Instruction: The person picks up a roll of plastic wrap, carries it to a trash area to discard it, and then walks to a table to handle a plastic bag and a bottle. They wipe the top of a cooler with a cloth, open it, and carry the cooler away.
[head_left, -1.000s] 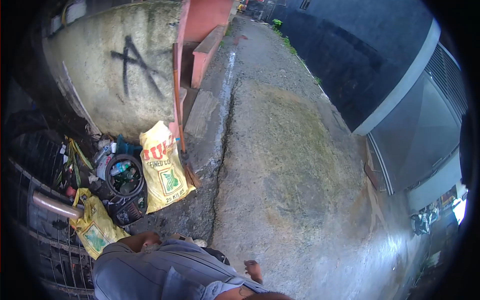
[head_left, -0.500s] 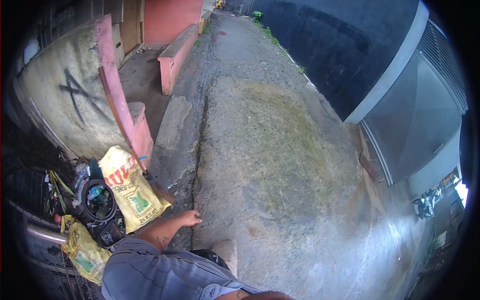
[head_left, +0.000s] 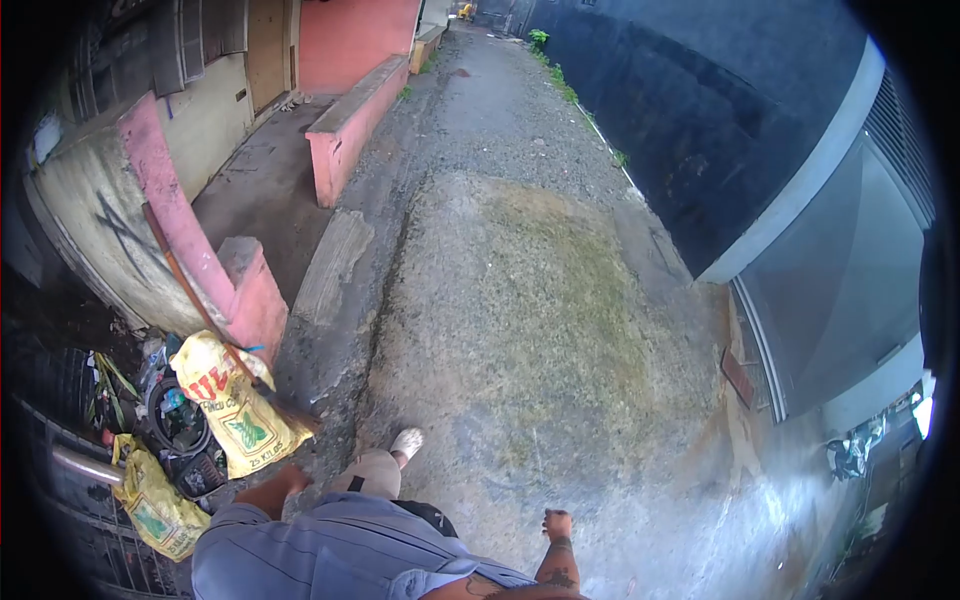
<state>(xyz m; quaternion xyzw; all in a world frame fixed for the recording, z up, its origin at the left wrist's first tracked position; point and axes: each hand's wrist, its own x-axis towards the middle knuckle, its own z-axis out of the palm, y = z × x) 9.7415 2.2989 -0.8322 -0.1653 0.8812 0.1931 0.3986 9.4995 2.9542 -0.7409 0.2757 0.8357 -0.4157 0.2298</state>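
The left hand (head_left: 293, 478) hangs low at the person's side, close to a yellow printed sack (head_left: 232, 408) without touching it. Sleeve and forearm hide most of the hand, so I cannot tell whether its fingers are spread or closed. The right hand (head_left: 556, 523) swings well apart from it on the other side of the body, over bare ground, its fingers loosely bent and nothing visible in it.

The sack stands at the foot of a pink wall (head_left: 180, 235), stuffed full and bulging. It looks like woven plastic, so it is probably soft-sided, a little slick and fairly heavy; the gathered top would likely be the surest place to grip, with a second hand under the base. A broom (head_left: 212, 328) leans tilted against the same wall, bristles on the ground just beside the sack. It should be light and stiff, and easiest to take around the middle of the handle.

Left of the sack sits a round black tub (head_left: 178, 428) with bottles in it, then a second yellow sack (head_left: 150, 508) beside a metal railing (head_left: 70, 470). One shoe (head_left: 405, 440) is planted on the lane (head_left: 520, 300), which is rough, cracked concrete with mossy patches and a wet sheen toward the right, so possibly slippery. A dark wall (head_left: 680, 110) closes the narrow lane on the right.
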